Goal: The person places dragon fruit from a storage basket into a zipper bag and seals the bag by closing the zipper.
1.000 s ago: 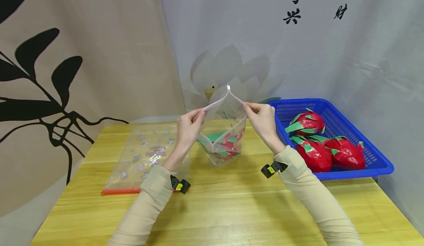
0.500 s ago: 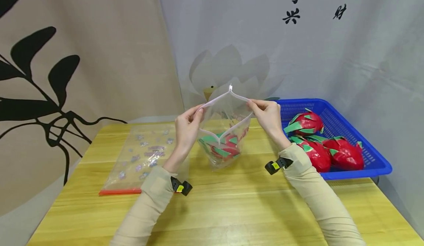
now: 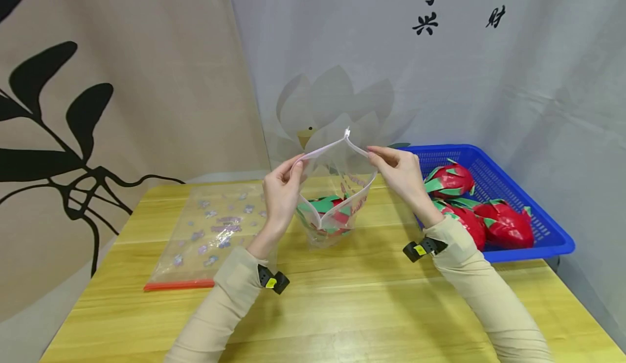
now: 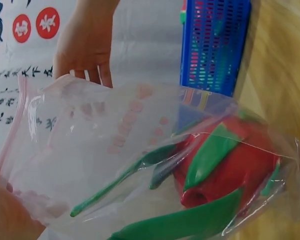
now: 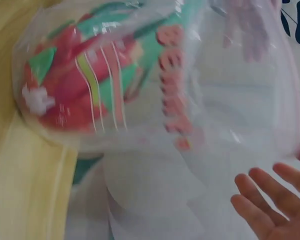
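A clear zip bag [image 3: 358, 206] with pink print stands on the table between my hands, its mouth spread wide. At its far corner sits a white zip slider [image 3: 347, 133]. Inside, at the bottom, rests a red dragon fruit [image 4: 240, 160] with green leaf tips. My left hand [image 3: 282, 192] pinches the left side of the rim between thumb and fingers. On the opposite side, my right hand [image 3: 400, 175] pinches the rim by thumb and forefinger. The remaining fingers [image 5: 270, 185] of that hand extend away from the bag in the right wrist view.
A flat clear bag [image 3: 210, 232] with purple flower print and a red zip edge [image 3: 178, 285] lies at the left. At the right, a blue plastic basket [image 3: 548, 243] holds three dragon fruits [image 3: 504, 224]. A printed cloth [image 3: 464, 91] hangs behind the wooden table [image 3: 332, 319].
My right hand has moved to the right, away from the left hand. The bag's mouth has spread wider, with both hands still holding its rim.
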`<state>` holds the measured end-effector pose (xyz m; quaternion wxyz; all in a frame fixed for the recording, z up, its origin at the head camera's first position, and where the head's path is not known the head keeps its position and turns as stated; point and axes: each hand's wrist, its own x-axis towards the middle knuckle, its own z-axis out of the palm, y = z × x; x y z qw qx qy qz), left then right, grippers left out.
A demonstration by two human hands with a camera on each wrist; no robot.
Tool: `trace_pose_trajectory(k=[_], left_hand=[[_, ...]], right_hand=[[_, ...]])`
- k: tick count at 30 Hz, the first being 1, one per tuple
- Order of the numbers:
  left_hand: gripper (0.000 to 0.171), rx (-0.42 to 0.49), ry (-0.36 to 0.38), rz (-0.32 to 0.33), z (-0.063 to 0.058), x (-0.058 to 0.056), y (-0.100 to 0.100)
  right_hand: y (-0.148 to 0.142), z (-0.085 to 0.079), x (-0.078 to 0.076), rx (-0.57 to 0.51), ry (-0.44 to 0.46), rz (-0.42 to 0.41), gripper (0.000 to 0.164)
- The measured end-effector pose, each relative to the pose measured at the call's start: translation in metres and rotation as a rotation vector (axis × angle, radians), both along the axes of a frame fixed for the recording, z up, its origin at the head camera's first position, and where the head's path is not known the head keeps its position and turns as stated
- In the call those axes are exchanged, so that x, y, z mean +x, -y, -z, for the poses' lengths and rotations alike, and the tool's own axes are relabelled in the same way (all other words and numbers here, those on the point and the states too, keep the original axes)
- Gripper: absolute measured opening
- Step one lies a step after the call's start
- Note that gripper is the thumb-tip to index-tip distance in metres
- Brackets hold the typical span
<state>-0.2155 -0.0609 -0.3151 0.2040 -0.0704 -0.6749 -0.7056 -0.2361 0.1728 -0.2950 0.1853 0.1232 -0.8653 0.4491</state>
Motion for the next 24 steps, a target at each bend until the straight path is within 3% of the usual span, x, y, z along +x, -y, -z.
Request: trace_pose_trajectory(k=[3,9,16,21,24], left_hand=[[0.026,0.013,-0.001,-0.019,0.001,0.000,-0.001],[0.026,0.008,0.009,-0.042,0.002,-0.001,-0.002],[0.025,-0.001,0.022,-0.048,0.002,-0.001,-0.001],[0.025,-0.006,0.021,-0.045,0.003,-0.001,-0.001],[0.024,-0.011,0.018,-0.046,0.003,-0.002,-0.002]], right_hand=[[-0.020,-0.008,0.007,0.110,0.037,-0.035,0.037],[-0.079,-0.010,0.025,0.430,0.224,-0.105,0.045],[-0.139,0.028,0.036,0.739,0.259,-0.167,0.059],[-0.155,0.053,0.044,0.802,0.300,-0.142,0.075],[-0.158,0.064,0.048,0.806,0.277,-0.132,0.078]])
